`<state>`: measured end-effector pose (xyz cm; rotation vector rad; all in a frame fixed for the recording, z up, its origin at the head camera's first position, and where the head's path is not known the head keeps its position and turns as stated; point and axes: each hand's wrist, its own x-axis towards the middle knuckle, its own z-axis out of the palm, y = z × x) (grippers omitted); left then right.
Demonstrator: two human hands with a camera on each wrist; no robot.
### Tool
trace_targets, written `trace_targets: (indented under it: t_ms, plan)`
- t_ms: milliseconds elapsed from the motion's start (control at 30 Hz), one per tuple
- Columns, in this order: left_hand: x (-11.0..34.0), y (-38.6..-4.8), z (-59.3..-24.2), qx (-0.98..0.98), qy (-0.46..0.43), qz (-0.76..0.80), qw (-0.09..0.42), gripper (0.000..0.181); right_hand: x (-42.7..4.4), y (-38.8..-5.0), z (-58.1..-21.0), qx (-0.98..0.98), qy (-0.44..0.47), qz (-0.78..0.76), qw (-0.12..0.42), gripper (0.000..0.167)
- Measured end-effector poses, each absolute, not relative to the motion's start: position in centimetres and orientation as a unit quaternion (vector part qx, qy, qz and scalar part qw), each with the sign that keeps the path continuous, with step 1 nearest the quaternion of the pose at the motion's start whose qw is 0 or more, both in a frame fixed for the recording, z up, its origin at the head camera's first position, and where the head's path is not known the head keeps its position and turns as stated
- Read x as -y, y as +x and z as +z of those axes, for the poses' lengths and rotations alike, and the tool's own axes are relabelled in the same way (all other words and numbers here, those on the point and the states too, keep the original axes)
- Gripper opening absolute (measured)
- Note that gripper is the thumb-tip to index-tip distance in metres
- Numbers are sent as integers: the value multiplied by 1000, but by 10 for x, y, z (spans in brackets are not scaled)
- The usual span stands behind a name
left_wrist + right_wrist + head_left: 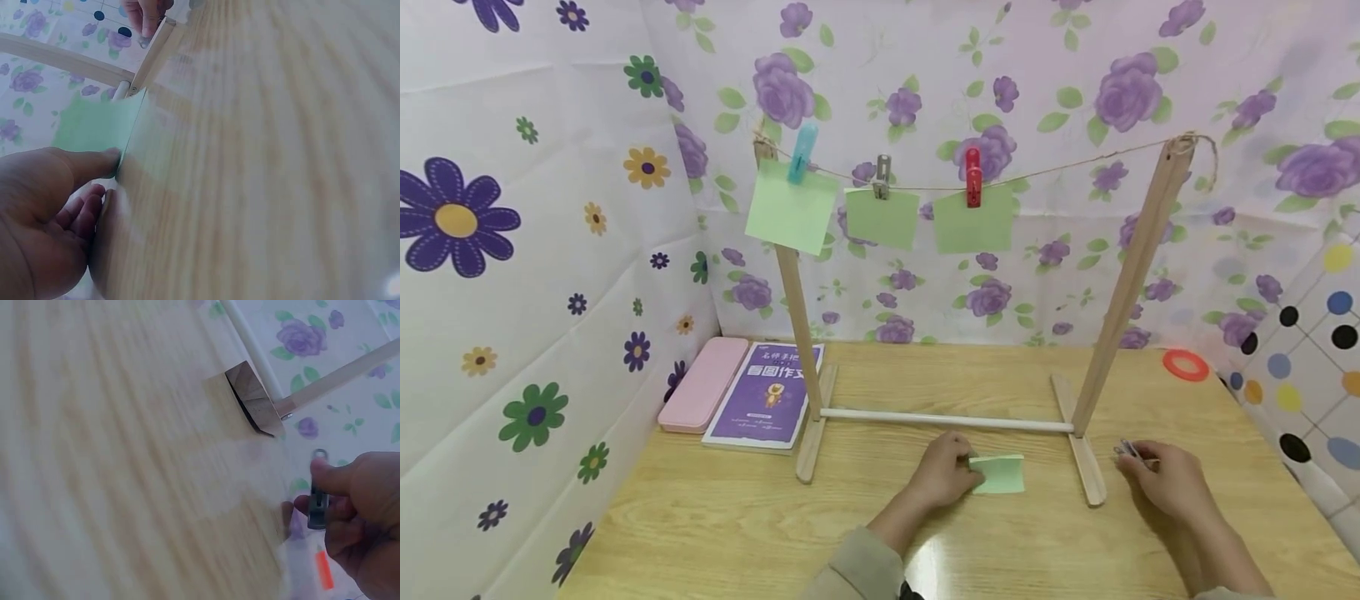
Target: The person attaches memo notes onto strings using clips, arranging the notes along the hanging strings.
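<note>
My left hand pinches the left edge of a pale green sticky note low over the table, in front of the white crossbar. The left wrist view shows the thumb against the same note. Right of the wooden stand, my right hand holds a small metal clip between thumb and fingers. On the twine above hang three green notes. A light blue clothespin holds the left one, a silver metal clip the middle one and a red clothespin the right one.
Two wooden posts stand on flat feet, the right post near my right hand. A white rod joins them low down. At left lie a purple book and a pink case. An orange-red ring lies at the back right.
</note>
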<state>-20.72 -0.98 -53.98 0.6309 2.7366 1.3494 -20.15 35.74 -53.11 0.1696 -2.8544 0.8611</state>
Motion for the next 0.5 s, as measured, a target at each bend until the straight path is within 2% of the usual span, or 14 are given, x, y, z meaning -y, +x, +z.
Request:
trace_targets:
  t_ms: [133, 267, 400, 500]
  plan:
    - [14, -208, -539, -864, 187, 468, 7, 9, -356, -199, -528, 936, 17, 344, 67, 48]
    - [16, -207, -537, -845, 163, 509, 19, 15, -351, -196, -524, 910, -12, 405, 86, 55]
    - [16, -205, -530, -821, 150, 550, 20, 21, -348, -192, -517, 893, -43, 435, 112, 55]
    - [16, -203, -520, -793, 133, 594, 10, 17, -345, -191, -508, 883, -40, 454, 114, 53]
